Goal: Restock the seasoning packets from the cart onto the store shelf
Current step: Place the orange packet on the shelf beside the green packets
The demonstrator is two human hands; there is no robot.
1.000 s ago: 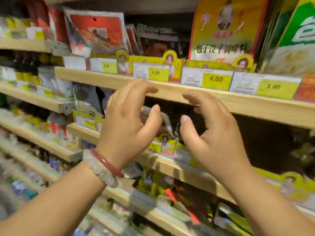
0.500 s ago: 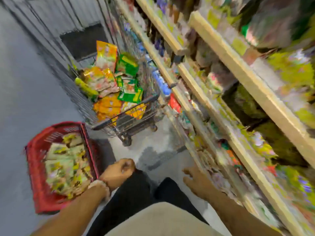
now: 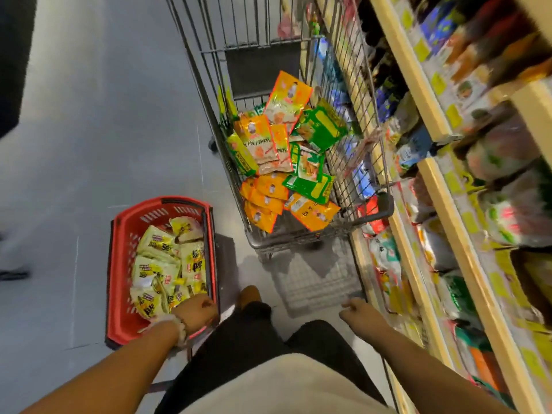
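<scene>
Wire cart (image 3: 370, 162) of orange and green seasoning packets (image 3: 268, 138) beside store shelf (image 3: 430, 174), red basket (image 3: 119, 264) nearby

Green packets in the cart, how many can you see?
3: one green packet top right of the cart, one mid-pile, one below it. More may be buried.

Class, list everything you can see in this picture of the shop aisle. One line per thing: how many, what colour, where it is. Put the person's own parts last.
Shopping cart: one, grey wire, ahead in the aisle beside the shelves.
Seasoning packets: many, orange and green, piled in the cart.
Basket: one, red plastic, on the floor left of the cart.
Pale packets: many, cream and yellow, in the basket.
Store shelves: several tiers, light wood, along the right, stocked with blurred goods.
Floor: grey.
Left hand: one, over the basket's near right corner, a bead bracelet at the wrist.
Right hand: one, low beside the shelves, holding nothing.
</scene>
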